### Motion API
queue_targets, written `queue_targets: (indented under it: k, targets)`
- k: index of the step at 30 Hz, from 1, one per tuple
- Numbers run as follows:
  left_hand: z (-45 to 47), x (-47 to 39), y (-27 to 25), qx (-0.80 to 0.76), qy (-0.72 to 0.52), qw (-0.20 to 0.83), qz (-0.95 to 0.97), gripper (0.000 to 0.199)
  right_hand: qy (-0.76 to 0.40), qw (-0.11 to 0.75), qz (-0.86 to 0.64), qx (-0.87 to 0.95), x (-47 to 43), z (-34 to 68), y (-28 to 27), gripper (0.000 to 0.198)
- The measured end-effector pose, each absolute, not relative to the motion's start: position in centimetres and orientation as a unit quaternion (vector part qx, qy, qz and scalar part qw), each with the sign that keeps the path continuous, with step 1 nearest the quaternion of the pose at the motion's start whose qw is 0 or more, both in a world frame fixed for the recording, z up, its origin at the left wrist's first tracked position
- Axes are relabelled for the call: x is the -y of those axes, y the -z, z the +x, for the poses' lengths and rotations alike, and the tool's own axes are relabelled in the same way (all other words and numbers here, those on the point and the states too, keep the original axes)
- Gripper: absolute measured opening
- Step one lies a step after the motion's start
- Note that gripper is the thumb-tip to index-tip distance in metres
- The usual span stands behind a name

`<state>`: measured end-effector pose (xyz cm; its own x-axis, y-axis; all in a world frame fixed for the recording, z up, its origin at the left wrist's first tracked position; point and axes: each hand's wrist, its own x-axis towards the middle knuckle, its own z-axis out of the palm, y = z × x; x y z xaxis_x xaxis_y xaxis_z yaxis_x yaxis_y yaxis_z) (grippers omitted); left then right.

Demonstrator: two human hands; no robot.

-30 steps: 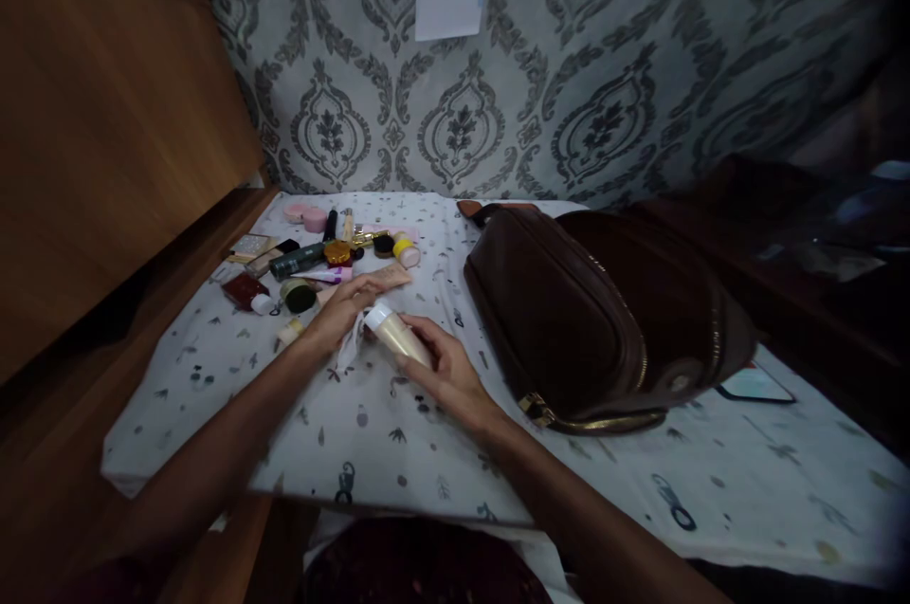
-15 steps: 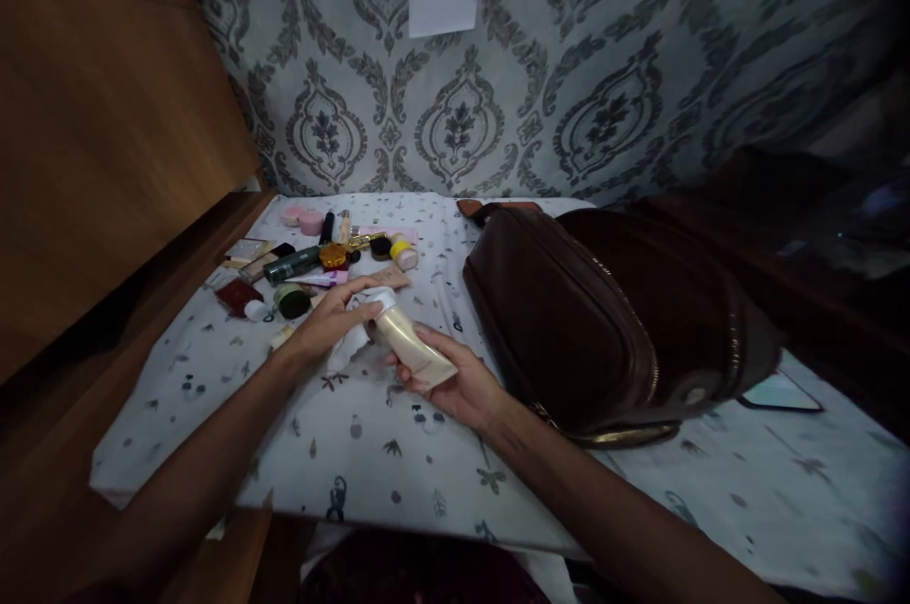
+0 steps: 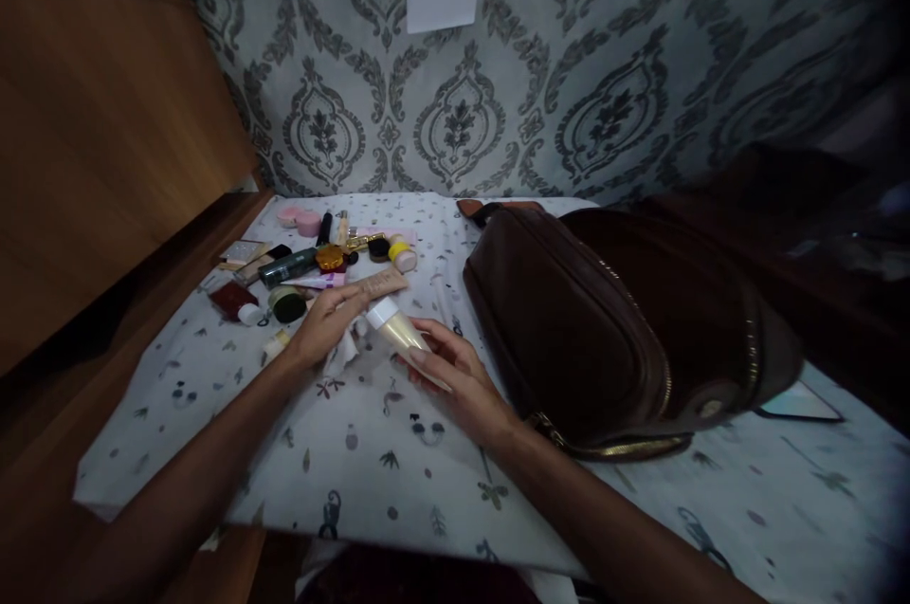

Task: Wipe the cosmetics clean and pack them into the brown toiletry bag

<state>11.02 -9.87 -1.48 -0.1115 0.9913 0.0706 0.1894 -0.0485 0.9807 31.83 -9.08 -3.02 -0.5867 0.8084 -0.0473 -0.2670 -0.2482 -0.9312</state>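
Note:
My right hand (image 3: pixel 465 386) is wrapped round a pale gold squeeze tube (image 3: pixel 399 331), its white cap pointing up and left. Just left of that cap is my left hand (image 3: pixel 325 327), closed on a crumpled white wipe (image 3: pixel 344 354) that hangs below its fingers. A beige tube (image 3: pixel 384 282) lies right behind the left fingertips. Close to the left wrist are a small bottle with a yellowish label (image 3: pixel 276 345) and a jar with a dark green lid (image 3: pixel 288 304).
A large dark brown leather bag (image 3: pixel 561 320) fills the right side of the cloth-covered table (image 3: pixel 370 481). Cosmetics lie at the back left, among them a red bottle (image 3: pixel 234 301), a dark tube (image 3: pixel 288 266) and a pink jar (image 3: pixel 308 224). A wooden cabinet (image 3: pixel 114 111) borders the left.
The left hand and the wipe have come away from the tube's white cap, which now shows fully. My right hand has shifted its grip, with the thumb now over the tube.

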Motion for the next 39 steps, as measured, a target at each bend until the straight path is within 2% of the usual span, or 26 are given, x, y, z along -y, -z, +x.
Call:
queue_targets:
  k: [2, 6, 8, 12, 15, 18, 21, 26, 30, 35, 39]
  targets:
    - [11.1, 10.3, 1.1, -0.516, -0.514, 0.42, 0.541, 0.024, -0.774, 0.353, -0.274, 0.45, 9.0, 31.9, 2.9, 0.047]
    - [11.1, 10.9, 0.0, -0.462, -0.493, 0.434, 0.595, 0.048, -0.82, 0.315, -0.267, 0.395, 9.0, 31.9, 2.6, 0.047]
    - [11.1, 10.9, -0.3, -0.473, -0.459, 0.416, 0.626, 0.044, -0.817, 0.312, -0.273, 0.4, 8.9, 31.9, 2.6, 0.048]
    - [11.1, 10.5, -0.1, -0.514, -0.44, 0.375, 0.633, 0.034, -0.717, 0.355, -0.294, 0.523, 8.9, 31.7, 3.2, 0.047]
    - [11.3, 10.3, 0.3, -0.538, -0.452, 0.352, 0.619, 0.036, -0.604, 0.379, -0.298, 0.634, 9.0, 31.6, 3.5, 0.049]
    - [11.4, 10.5, 0.4, -0.536, -0.455, 0.364, 0.611, 0.036, -0.56, 0.384, -0.32, 0.661, 9.1, 31.6, 3.6, 0.054]
    - [11.3, 10.8, 0.1, -0.518, -0.457, 0.399, 0.603, 0.029, -0.616, 0.374, -0.321, 0.615, 9.2, 31.8, 3.3, 0.054]
    - [10.7, 10.9, -0.2, -0.467, -0.461, 0.458, 0.6, 0.045, -0.728, 0.348, -0.294, 0.512, 9.0, 32.0, 2.9, 0.045]
    - [10.7, 10.8, -0.3, -0.46, -0.457, 0.465, 0.603, 0.048, -0.786, 0.337, -0.269, 0.443, 8.8, 31.8, 2.8, 0.045]
    - [10.8, 10.8, 0.6, -0.523, -0.487, 0.467, 0.521, 0.046, -0.786, 0.349, -0.276, 0.428, 9.2, 31.9, 2.3, 0.042]
    - [10.8, 10.8, 1.1, -0.53, -0.508, 0.491, 0.47, 0.049, -0.77, 0.363, -0.26, 0.455, 9.2, 32.1, 2.3, 0.052]
